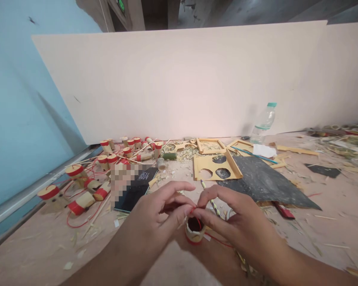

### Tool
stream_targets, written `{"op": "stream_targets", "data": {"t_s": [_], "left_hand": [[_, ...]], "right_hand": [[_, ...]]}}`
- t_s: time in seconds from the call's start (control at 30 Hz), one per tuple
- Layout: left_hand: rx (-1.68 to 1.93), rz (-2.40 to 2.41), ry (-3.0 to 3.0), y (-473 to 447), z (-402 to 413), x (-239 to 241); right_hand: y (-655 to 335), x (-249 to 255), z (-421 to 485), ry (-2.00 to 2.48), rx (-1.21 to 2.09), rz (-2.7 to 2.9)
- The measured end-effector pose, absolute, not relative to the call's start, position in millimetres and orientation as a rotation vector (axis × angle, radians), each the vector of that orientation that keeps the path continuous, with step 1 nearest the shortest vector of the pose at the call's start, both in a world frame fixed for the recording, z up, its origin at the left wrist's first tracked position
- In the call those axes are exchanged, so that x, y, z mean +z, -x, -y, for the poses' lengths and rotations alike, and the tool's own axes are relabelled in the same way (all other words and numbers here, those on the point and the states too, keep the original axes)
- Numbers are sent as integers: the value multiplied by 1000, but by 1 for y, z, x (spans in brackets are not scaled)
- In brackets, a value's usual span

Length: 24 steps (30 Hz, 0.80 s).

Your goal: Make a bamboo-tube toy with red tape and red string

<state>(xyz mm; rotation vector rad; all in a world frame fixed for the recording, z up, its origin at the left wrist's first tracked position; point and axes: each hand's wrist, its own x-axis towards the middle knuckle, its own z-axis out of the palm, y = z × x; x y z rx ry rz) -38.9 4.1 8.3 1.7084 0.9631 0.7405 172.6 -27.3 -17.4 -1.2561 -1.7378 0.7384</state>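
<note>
My left hand and my right hand meet at the middle front, thumbs and index fingers pinching a thin red string. The string hangs into the open mouth of a short bamboo tube, which stands on the table with a red band round its bottom. More red string runs out to the right under my right hand. Whether a knot sits between the fingertips is too small to tell. Just behind my right hand lies a pencil with a patterned barrel.
Several red-topped bamboo tubes with sticks and strings crowd the left. Near them lies a phone. Behind my hands are a yellow cardboard piece with holes and a dark sheet. A plastic bottle leans by the white board.
</note>
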Motion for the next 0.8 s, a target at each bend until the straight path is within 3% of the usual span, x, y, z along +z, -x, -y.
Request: {"op": "stream_targets", "data": {"t_s": [0.57, 0.8], "left_hand": [[800, -957, -1694, 36, -4, 4], [806, -1027, -1717, 36, -3, 4]], "right_hand": [[-169, -16, 27, 1280, 722, 1800], [-168, -15, 25, 1189, 860, 1760]]}}
